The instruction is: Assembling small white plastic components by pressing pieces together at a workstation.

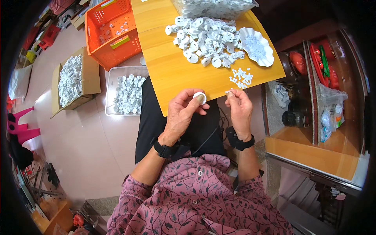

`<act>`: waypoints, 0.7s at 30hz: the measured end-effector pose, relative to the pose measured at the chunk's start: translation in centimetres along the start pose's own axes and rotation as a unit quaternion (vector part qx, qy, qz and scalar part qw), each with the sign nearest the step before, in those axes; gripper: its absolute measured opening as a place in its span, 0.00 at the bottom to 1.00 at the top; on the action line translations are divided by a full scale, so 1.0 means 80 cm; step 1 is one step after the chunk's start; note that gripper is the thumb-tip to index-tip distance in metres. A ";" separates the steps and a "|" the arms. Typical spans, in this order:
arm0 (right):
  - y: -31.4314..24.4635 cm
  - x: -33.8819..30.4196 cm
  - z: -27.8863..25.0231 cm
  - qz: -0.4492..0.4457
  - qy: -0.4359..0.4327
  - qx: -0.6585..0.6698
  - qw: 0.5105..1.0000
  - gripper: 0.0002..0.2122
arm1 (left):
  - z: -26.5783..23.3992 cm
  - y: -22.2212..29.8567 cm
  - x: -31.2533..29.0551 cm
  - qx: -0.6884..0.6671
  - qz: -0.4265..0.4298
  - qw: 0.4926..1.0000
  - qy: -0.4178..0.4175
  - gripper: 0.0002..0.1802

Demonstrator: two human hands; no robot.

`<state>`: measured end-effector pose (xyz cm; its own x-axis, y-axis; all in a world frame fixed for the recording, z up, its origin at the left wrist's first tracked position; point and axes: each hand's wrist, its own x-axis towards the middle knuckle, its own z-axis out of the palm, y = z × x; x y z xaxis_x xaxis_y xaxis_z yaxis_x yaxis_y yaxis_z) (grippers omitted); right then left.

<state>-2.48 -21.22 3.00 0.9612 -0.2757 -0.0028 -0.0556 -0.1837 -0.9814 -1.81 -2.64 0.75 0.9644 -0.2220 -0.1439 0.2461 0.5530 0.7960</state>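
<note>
Just past the table's near edge, my left hand (185,109) is closed on a round white plastic piece (200,98), the thumb lying across its face. To the right, my right hand (239,109) pinches a small white plastic peg (228,92) between thumb and fingertips. A little beyond it, several loose white pegs (241,78) lie on the yellow tabletop (168,82). Further back is a heap of round white plastic pieces (207,41). Beside the heap stands a white scalloped dish (267,58) with small clear bits in it.
A clear bin (235,11) of white pieces stands at the table's far end. Left of the table are an orange crate (117,49), a cardboard box (92,78) and a clear tub (111,111), the last two filled with white pieces. Open shelves (313,150) stand on the right.
</note>
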 end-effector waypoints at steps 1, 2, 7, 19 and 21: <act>-0.002 -0.003 0.000 -0.002 0.001 0.001 1.000 0.05 | 0.001 0.002 0.000 0.021 0.006 1.000 -0.006 0.13; -0.005 -0.004 0.000 0.016 -0.027 0.034 0.999 0.05 | 0.003 0.004 0.000 0.042 0.012 0.999 -0.012 0.13; -0.025 -0.022 0.017 0.049 -0.089 0.067 0.993 0.06 | 0.003 0.000 -0.006 0.147 0.028 0.989 -0.013 0.12; -0.029 -0.051 0.033 -0.034 -0.101 0.036 0.994 0.04 | 0.001 0.005 -0.018 0.192 0.033 0.980 -0.043 0.10; -0.026 -0.053 0.033 -0.054 -0.092 0.028 0.994 0.04 | 0.003 0.008 -0.021 0.187 0.028 0.981 -0.045 0.10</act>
<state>-5.70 -17.19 4.58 0.9941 -0.0794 0.0740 0.0616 -0.1491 -0.9869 -3.33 -2.09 1.62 0.9590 -0.2781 -0.0551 0.1240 0.2364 0.9637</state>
